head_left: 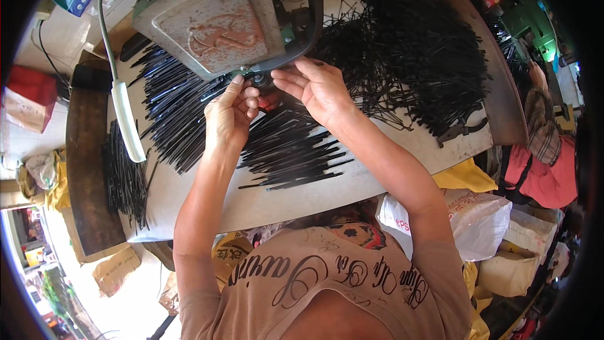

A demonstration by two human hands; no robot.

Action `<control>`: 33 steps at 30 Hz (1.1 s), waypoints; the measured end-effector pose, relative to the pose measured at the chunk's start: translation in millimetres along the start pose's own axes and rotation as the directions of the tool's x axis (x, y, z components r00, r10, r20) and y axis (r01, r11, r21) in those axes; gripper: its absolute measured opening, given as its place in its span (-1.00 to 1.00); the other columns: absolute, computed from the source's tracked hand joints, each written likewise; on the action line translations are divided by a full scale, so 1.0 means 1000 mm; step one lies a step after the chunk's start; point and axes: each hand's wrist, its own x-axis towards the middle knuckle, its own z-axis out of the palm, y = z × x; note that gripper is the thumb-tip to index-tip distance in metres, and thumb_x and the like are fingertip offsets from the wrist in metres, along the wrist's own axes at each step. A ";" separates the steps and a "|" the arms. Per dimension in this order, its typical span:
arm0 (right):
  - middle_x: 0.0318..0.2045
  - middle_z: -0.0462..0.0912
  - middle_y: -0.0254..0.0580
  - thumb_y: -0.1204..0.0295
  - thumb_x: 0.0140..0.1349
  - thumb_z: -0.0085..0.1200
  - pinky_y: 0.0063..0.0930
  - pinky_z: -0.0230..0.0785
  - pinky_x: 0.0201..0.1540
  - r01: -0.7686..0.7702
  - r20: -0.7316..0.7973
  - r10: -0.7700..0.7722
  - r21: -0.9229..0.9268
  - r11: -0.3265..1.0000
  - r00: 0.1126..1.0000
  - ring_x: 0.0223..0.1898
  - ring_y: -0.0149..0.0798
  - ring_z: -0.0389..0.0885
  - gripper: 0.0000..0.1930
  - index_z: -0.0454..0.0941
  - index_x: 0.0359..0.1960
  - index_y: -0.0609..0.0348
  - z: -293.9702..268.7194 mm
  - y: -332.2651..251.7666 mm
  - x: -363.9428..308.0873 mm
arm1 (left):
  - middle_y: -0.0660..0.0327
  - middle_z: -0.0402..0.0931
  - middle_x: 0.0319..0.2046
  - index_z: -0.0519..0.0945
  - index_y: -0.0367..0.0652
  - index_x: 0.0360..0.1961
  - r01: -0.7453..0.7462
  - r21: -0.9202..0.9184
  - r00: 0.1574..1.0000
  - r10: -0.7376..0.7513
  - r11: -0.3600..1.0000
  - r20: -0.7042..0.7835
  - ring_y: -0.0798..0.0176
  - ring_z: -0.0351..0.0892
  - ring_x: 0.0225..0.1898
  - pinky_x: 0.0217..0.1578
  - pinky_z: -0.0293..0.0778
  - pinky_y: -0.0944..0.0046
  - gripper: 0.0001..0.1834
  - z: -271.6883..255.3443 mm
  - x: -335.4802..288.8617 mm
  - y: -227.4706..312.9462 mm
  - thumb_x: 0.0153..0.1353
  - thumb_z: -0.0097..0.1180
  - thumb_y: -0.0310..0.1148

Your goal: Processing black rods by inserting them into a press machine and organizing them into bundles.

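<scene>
My left hand (231, 116) is closed just under the grey cover of a bench machine (211, 28), thumb up and fingers curled. Whatever it pinches, if anything, is too small to make out. My right hand (324, 94) reaches in from the other side, its fingers stretched out with a gap to the thumb, close to the machine's dark curved rim. Nothing shows in its grasp. Around my left wrist lie thin black rods: a fanned bundle (170, 101) on the left and another bundle (289, 151) below the hands. The machine's working point is mostly hidden.
A large tangled heap of black rods (428, 50) covers the right of the pale table (264, 204), with dark-handled pliers (464, 130) at its edge. More rods (126, 176) lie far left. A white tube lamp (128, 123) hangs there. Another person (541, 119) sits at right beside a green machine (528, 28).
</scene>
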 end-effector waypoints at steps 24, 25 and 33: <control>-0.34 0.53 -0.23 0.45 -0.03 0.06 -0.42 0.38 -0.26 0.368 0.479 -0.103 -0.780 -0.506 0.872 -0.32 -0.22 0.53 -0.82 0.54 -0.35 0.16 -0.082 -0.102 -0.061 | 0.07 0.49 -0.44 0.45 -0.29 -0.41 0.005 0.098 0.958 -0.033 0.995 0.286 0.32 0.44 -0.45 -0.50 0.32 0.45 -0.89 -0.010 -0.009 0.010 0.00 0.00 -0.50; -0.34 0.50 -0.24 0.47 -0.03 0.04 -0.40 0.38 -0.26 0.313 0.457 -0.100 -0.737 -0.598 0.884 -0.28 -0.20 0.51 -0.85 0.53 -0.37 0.15 -0.083 -0.098 -0.056 | 0.12 0.46 -0.47 0.43 -0.25 -0.42 0.027 0.109 0.961 -0.056 0.994 0.269 0.32 0.43 -0.45 -0.55 0.31 0.47 -0.91 -0.001 -0.018 0.013 -0.02 -0.01 -0.51; -0.51 0.47 -0.29 0.48 -0.04 0.07 -0.45 0.38 -0.50 0.463 0.789 -0.068 -0.425 -0.778 0.611 -0.42 -0.29 0.50 -0.84 0.52 -0.36 0.06 -0.030 -0.081 -0.050 | 0.20 0.44 -0.52 0.43 -0.23 -0.44 0.044 0.171 0.975 -0.080 0.984 0.209 0.49 0.27 -0.65 -0.68 0.20 0.55 -0.92 -0.016 -0.022 0.008 0.05 -0.03 -0.44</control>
